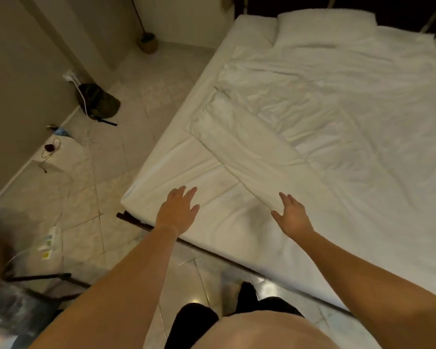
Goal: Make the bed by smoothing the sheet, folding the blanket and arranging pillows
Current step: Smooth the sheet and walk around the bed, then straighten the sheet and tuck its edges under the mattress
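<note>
- Head view: left hand point(178, 212) and right hand point(291, 217) both reach over the near corner of the bed point(126, 201). Palms are down, fingers straight and spread, gripping nothing. Whether the palms press the cloth or hover just above it, I cannot tell.
- Left hand is over the bare sheet point(227, 222). Right hand is at the near edge of the blanket point(337, 109).
- Step in hand, as I judge it, is smoothing the sheet at this corner. To do it well: keep palms flat and sweep outward from the middle toward the mattress edges, pushing creases off the side rather than bunching them. Lift the blanket edge clear first so it does not drag.
- The sheet is white with long shallow creases running toward the corner.
- The blanket is white, heavily rumpled, not folded, and lies askew over most of the bed.
- One pillow point(325, 26) lies at the head end, touching the blanket's far edge.
- A bag point(98, 102) sits on the floor by the wall.
</note>
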Action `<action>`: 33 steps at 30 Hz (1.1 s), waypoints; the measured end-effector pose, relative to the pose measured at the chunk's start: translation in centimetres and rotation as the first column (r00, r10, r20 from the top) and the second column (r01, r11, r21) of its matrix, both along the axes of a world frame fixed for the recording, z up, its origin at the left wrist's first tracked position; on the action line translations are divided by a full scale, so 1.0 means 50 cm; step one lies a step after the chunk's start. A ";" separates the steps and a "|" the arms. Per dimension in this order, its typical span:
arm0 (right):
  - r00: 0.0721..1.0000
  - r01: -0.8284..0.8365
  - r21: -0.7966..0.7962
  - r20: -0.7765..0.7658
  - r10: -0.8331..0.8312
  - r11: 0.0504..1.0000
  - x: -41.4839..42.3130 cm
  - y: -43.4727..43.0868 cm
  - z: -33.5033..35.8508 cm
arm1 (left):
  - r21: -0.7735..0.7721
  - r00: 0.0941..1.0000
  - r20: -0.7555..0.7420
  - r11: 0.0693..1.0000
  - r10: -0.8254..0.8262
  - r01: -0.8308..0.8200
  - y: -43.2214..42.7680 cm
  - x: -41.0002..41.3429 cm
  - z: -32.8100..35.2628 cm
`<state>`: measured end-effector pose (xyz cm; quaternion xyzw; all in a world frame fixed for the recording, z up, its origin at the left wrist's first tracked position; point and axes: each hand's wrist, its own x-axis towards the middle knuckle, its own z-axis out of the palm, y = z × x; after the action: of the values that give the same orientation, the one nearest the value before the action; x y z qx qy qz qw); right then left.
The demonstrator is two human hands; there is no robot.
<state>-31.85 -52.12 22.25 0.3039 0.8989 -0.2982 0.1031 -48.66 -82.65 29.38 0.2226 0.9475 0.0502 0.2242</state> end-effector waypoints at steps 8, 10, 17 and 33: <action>0.993 0.115 -0.022 0.040 -0.114 0.993 -0.134 -0.017 -0.065 | -0.050 0.989 0.059 0.989 -0.137 0.140 0.026 -0.285 -0.115; 0.988 0.141 -0.012 0.064 -0.140 0.990 -0.168 -0.028 -0.093 | -0.077 0.980 0.067 0.978 -0.189 0.194 0.036 -0.375 -0.161; 0.959 0.265 0.008 0.104 -0.264 0.964 -0.326 -0.060 -0.217 | -0.068 0.932 0.045 0.930 -0.359 0.362 0.111 -0.708 -0.341; 0.890 0.438 0.130 0.079 -0.450 0.889 -0.582 -0.048 -0.487 | -0.050 0.800 -0.211 0.824 -0.561 0.565 0.299 -1.097 -0.678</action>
<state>-60.94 -54.52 -2.09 0.5221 0.8136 -0.2479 0.0633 -103.52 -67.72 -4.50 0.4994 0.8568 -0.0361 0.1229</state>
